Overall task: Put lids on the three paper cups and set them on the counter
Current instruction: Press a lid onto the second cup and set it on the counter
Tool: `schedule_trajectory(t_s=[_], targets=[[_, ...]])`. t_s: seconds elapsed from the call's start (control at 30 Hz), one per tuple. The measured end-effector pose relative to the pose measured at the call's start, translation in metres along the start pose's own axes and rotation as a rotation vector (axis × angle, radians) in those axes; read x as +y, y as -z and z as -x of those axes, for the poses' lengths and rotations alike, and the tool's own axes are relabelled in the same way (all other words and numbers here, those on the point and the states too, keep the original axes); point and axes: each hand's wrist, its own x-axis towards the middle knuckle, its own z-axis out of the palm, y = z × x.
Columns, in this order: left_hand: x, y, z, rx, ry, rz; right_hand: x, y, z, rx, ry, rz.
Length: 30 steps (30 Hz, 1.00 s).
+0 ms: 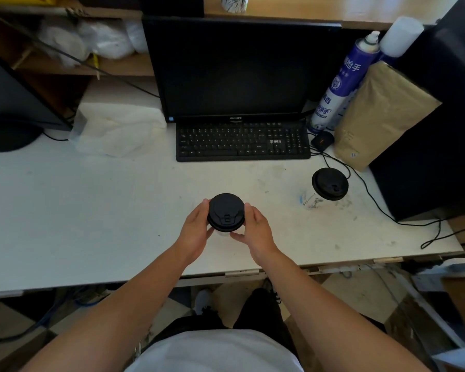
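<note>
The left grip [196,232] and the right grip [255,232] are both bare hands, curled round one paper cup [223,233] from either side. The fingers of each lie against the rim of the black lid [226,212] that sits on top of it. The thumbs come round the near side, the right one on the white cup wall just under the lid. Little of the cup shows beneath the lid and the hands, and it is not clear whether its base rests on the surface [91,210] or is held just above it. It is near the front edge, in the middle of the view.

To the right, well apart from the hands, a second paper cup [310,201] stands on the white surface, with its own dark lid [330,183] on. Black cables run past it.

Further back lie a black keyboard [242,140] and, behind that, a dark monitor [236,68]. A small black device [322,140] sits just right of the keyboard, with a blue and white spray can [338,84] and a brown paper bag [381,114] leaning beside it. A heap of white paper [118,127] lies left of the keyboard
</note>
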Motion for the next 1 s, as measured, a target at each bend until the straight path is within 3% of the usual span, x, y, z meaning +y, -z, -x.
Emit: schedule_trajectory(t_s=[0.23, 0.4, 0.6, 0.73, 1.0], targets=[[-0.001, 0.009, -0.008, 0.087, -0.145, -0.294, -0.002, -0.002, 0.002, 0.004, 0.049, 0.101], [0.006, 0.014, -0.013, -0.004, -0.24, -0.473, -0.013, -0.004, 0.002, 0.07, 0.074, 0.255], [0.006, 0.017, -0.014, 0.046, -0.428, -0.544, -0.02, 0.001, -0.002, 0.053, -0.071, -0.072], [0.007, 0.012, -0.007, 0.126, -0.266, -0.313, -0.013, 0.003, 0.007, -0.004, -0.09, -0.289], [0.008, 0.011, -0.003, 0.285, -0.083, -0.258, 0.001, -0.002, 0.01, -0.052, -0.059, -0.268]])
